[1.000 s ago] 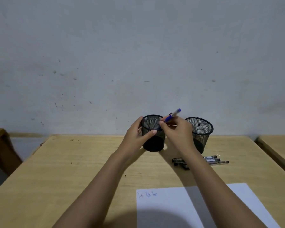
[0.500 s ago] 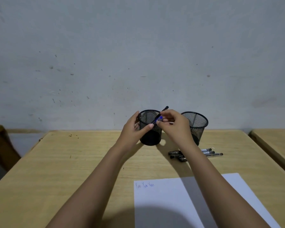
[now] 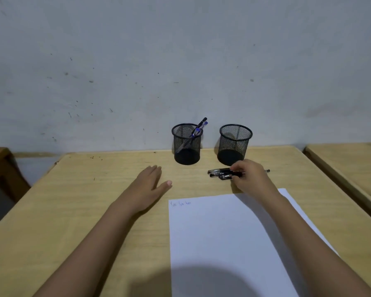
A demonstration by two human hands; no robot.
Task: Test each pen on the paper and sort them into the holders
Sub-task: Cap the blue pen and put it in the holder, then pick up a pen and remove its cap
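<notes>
The right hand's fingertips [image 3: 238,173] are curled down and closed on the cluster of black-barrelled pens [image 3: 221,173] lying on the table just right of centre in the frame. They seem to pinch one barrel, though I cannot tell which. The right hand [image 3: 248,179] covers the right-hand part of the cluster, and only a pen's tip shows beyond it. The left hand [image 3: 149,183], left of centre, rests flat on the wood. Its fingers are straight and together, the thumb is spread aside, and it holds nothing.

Just above the pens stands the right black wire-mesh cup holder [image 3: 235,144], which looks empty. Well apart to its left is the left black wire-mesh cup holder [image 3: 185,146], where a few blue-capped pens [image 3: 198,130] lean against the right side of its rim. Below the hands, filling the lower middle of the frame, lies the white sheet of paper [image 3: 233,243]. It carries a short row of faint blue scribbles [image 3: 180,203] at its upper left corner. All of this rests on the pale wooden table [image 3: 73,211], set against a scuffed grey wall [image 3: 180,61].

I judge that some pens are already sorted and the step in hand is picking up the next one to test. The next move calls for lifting a single pen clear without dragging its neighbours. It must then be brought down to a bare part of the sheet and probably uncapped before any mark is made.
</notes>
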